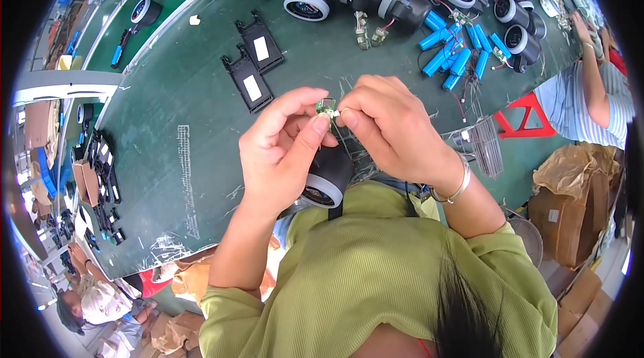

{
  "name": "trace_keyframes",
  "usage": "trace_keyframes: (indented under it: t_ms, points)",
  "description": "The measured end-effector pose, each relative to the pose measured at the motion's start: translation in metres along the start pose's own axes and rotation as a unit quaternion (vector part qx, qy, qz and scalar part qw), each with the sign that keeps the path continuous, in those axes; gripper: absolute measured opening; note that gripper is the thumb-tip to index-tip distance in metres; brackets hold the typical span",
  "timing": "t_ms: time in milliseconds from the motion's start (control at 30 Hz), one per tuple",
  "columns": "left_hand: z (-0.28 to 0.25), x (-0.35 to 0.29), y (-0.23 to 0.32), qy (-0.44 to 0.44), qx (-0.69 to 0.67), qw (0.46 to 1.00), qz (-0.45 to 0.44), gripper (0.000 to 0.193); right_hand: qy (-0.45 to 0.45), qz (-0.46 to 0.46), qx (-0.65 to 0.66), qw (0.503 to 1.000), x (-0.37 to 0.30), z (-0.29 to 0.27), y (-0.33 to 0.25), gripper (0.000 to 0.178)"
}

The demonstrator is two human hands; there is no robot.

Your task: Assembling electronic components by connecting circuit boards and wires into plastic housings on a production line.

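Note:
My left hand [276, 147] pinches a small green circuit board [326, 104] between thumb and fingers, over the near edge of the bench. Against the board's right side, my right hand [397, 129] closes thumb and forefinger on a small white connector [337, 113]. Whether the connector is seated in the board is too small to tell. Just below both hands, close to my body, lies a black cylindrical housing [333, 169] with a grey rim, partly covered by my left hand. Dark wires run beside it under my right hand.
Two black plastic covers [261, 49] with white labels lie ahead to the left. Blue battery cells [439, 60] with wires are heaped at right, below many black housings [409, 6]. A red stool [526, 116] and a co-worker's arm [594, 80] are at far right.

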State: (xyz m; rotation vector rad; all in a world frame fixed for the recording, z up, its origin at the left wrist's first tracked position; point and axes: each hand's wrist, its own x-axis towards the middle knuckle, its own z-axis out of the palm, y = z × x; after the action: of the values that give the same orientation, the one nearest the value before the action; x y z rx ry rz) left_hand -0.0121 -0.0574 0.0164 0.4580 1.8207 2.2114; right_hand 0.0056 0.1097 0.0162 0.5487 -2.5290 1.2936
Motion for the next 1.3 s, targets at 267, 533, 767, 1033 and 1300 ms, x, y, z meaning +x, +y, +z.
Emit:
trace_keyframes:
  t_ms: [267, 533, 767, 1033, 1300]
  points:
    - [0.000, -0.001, -0.002, 0.008, 0.124, 0.988, 0.097, 0.023, -0.035, 0.078, 0.127, 0.988, -0.003, 0.000, -0.004, 0.010]
    - [0.000, 0.000, -0.009, 0.059, 0.254, 0.945, 0.199, 0.020, 0.083, 0.140, 0.182, 0.970, -0.007, 0.012, -0.012, 0.006]
    - [0.000, 0.002, -0.010, 0.066, 0.271, 0.935, 0.219, 0.022, 0.138, 0.122, 0.146, 0.972, -0.012, 0.022, -0.021, 0.008]
    - [0.003, 0.000, -0.017, 0.079, 0.321, 0.906, 0.265, 0.021, 0.167, 0.157, 0.156, 0.961, -0.013, 0.030, -0.028, 0.009]
    - [-0.016, 0.005, -0.005, -0.053, -0.092, 0.993, -0.059, 0.028, 0.096, 0.129, 0.171, 0.972, -0.005, 0.017, -0.008, 0.007]
